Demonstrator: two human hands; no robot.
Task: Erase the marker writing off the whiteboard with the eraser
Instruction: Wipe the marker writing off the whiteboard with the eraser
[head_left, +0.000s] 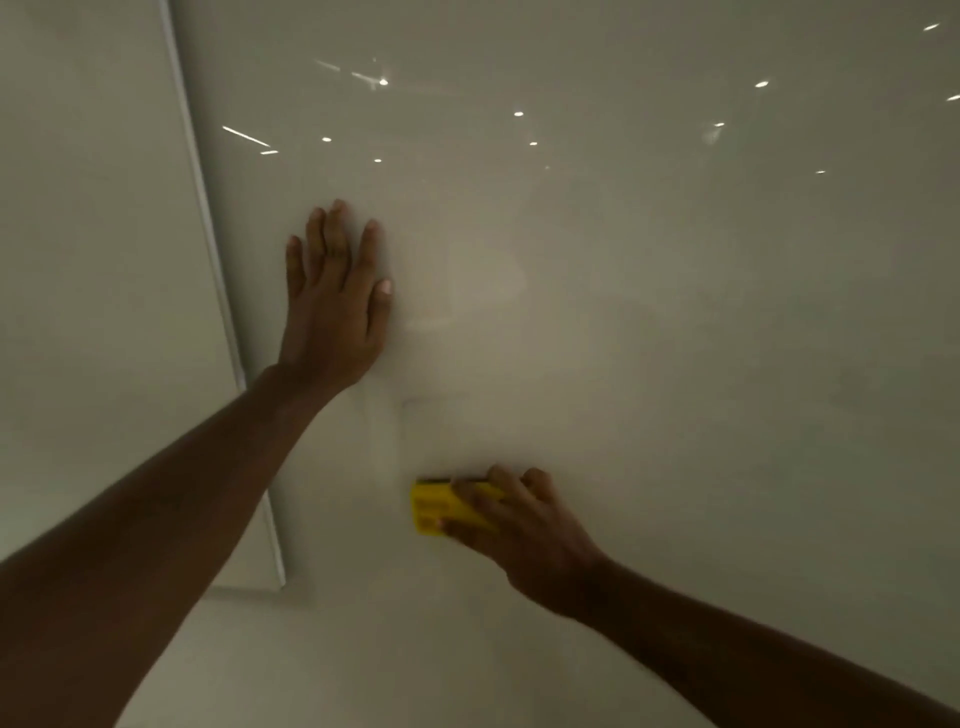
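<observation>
A glossy whiteboard (649, 312) fills most of the view. My left hand (335, 296) lies flat against it near its left edge, fingers spread and pointing up. Lower down, my right hand (514, 525) grips a yellow eraser (434, 506) and presses it against the board. The eraser's dark felt edge touches the surface. Only faint smudges and pale wipe marks show between the two hands; no clear marker writing is visible.
The board's thin metal frame (208, 249) runs diagonally down the left side, with a plain pale wall (88, 234) beyond it. Ceiling lights reflect as bright dots in the upper board.
</observation>
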